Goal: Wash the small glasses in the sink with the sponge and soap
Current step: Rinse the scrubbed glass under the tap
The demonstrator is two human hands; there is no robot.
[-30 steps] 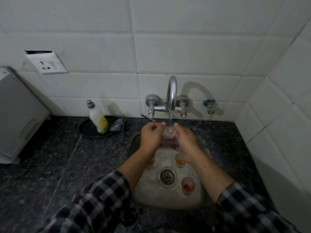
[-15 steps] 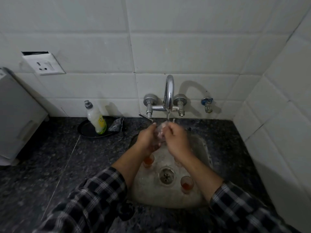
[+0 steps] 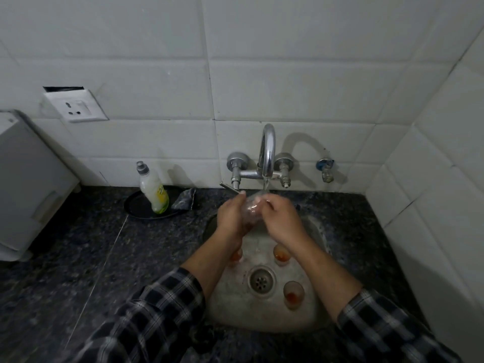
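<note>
Over sink [image 3: 311,314], left hand [image 3: 231,216] and right hand [image 3: 281,218] fingers clasp small glass [image 3: 251,205] between them.

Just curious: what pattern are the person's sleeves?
Dark plaid with light stripes, on both sleeves, seen in the head view.

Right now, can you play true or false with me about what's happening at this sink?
1. Both hands hold a small glass under the tap. True.
2. The soap bottle lies inside the sink. False: it stands on a dark dish on the counter, left of the sink.
3. Water is running from the tap. True.
4. The glasses in the sink are all clean. False: the glass by the drain has reddish leftovers in it.
5. The left hand is scrubbing with a sponge. False: no sponge shows in either hand.
</note>
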